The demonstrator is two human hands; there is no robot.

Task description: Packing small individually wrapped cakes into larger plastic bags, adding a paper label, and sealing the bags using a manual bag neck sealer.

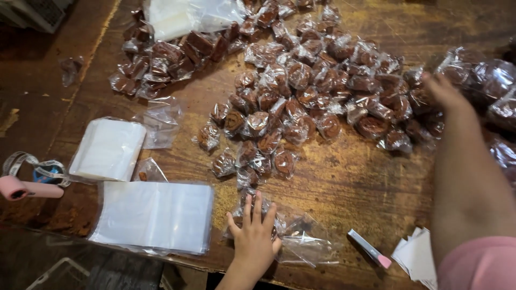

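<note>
Many small brown sweets, each wrapped in clear plastic, lie in a wide pile point(317, 91) across the wooden table point(365, 177). My left hand point(253, 239) lies flat with its fingers spread on a clear plastic bag point(301, 241) at the near edge, which has a few wrapped sweets inside. My right hand point(443, 91) reaches out over the right end of the pile. Its fingers are extended and touch the wrapped sweets there, and nothing is visibly held in it. My right arm has a pink sleeve point(478, 266) at the lower right.
Two stacks of empty clear bags point(110, 147) point(156, 215) lie at the left. A pink handle point(24, 188) and a looped ribbon point(32, 164) are at the far left. White paper slips point(416, 255) and a small white-and-pink stick point(368, 248) lie near the front edge.
</note>
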